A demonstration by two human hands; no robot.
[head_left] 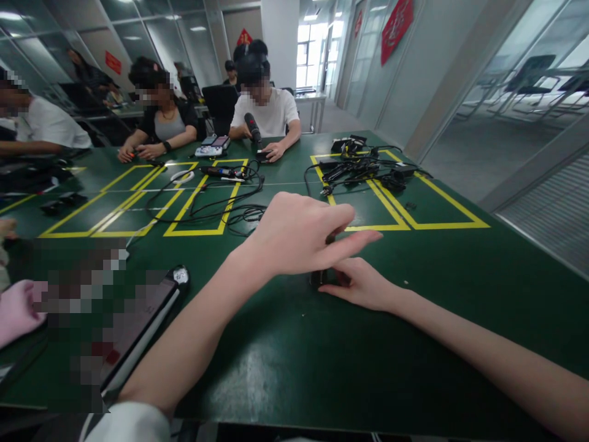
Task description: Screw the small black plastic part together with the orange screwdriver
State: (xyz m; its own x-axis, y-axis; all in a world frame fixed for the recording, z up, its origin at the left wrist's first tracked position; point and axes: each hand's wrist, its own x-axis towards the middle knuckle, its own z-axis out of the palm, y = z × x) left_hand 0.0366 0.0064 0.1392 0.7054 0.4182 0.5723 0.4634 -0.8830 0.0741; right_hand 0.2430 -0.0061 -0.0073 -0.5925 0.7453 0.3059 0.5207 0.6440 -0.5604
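My left hand [304, 233] is over the middle of the green table, with its fingers bent down and its thumb stretched to the right. A bit of something dark shows between its thumb and curled forefinger; the rest is hidden. Just below and to the right, my right hand [363, 282] has its thumb and fingers closed around a small dark object [317, 279] low over the table. This object is black and shiny, mostly covered by my two hands, and I cannot tell its kind. The hands overlap in the view.
A phone [142, 325] lies at the left, beside my left forearm. Black cables [243, 212] spread beyond my hands, and a tangled cable pile [354, 166] is at the far right. Yellow tape [197, 232] marks boxes on the table [257, 356]. Several people sit opposite; one holds a black tool [252, 127].
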